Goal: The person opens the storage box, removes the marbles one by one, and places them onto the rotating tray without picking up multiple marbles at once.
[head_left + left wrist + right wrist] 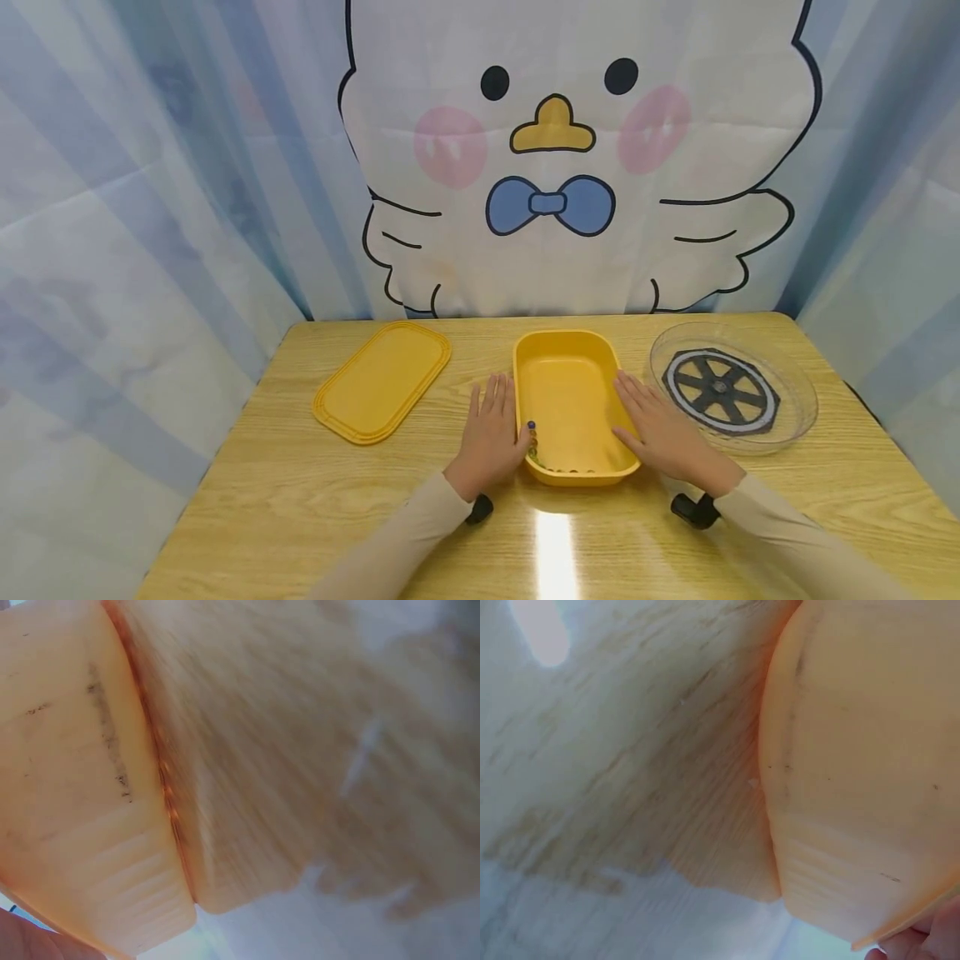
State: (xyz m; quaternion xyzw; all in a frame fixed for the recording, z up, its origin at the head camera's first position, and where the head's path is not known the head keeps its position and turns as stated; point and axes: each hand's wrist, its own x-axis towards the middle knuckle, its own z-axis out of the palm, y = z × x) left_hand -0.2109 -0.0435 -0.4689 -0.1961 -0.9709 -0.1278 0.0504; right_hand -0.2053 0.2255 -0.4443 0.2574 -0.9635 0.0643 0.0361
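A deep yellow plastic tub (572, 375) with rounded corners stands in the middle of the table, between the two hands. Along its near-left inside edge lie several small beads, among them a blue bead (531, 425). My left hand (491, 433) lies against the tub's left side, fingers straight and thumb over the rim. On the right side, my right hand (667, 433) touches the rim with extended fingers, its thumb reaching toward the near-right corner. Both wrist views show the tub's outer wall (82, 750) close up, with fingertips (930, 941) at the rim in the right one.
A flat yellow lid (382, 382) lies on the wooden table (300, 517) at the left. To the right stands a round clear dish (798, 400) with a dark wheel-like pattern (722, 392) in it. A printed curtain (555, 275) hangs behind the table.
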